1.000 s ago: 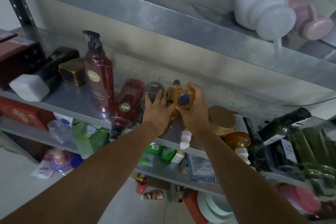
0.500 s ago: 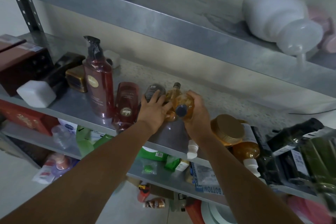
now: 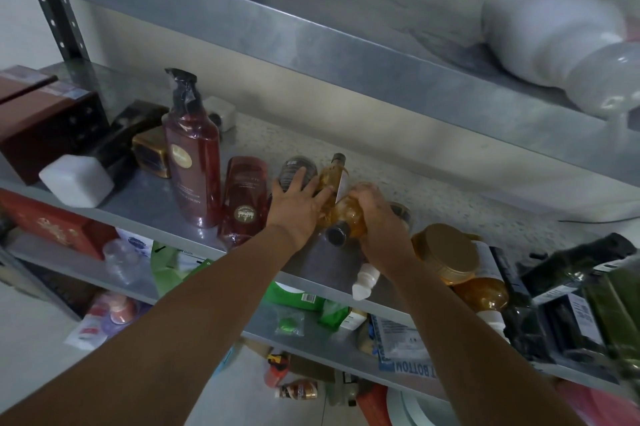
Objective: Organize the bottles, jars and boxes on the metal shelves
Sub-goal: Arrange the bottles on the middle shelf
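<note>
On the middle metal shelf my right hand grips an amber bottle lying on its side, its dark cap pointing toward me. My left hand lies with spread fingers over a dark clear bottle and a second amber bottle, both lying flat. To the left, a tall red pump bottle stands upright and a shorter red bottle lies beside it.
Brown boxes, a white cube and a gold jar sit at the shelf's left. Gold-lidded jars, a white-capped bottle and dark green packs crowd the right. A white pump bottle lies on the upper shelf. Lower shelves hold green packets and boxes.
My right hand has lowered the amber bottle and tipped it onto its side on the shelf. My left hand stays on the lying bottles.
</note>
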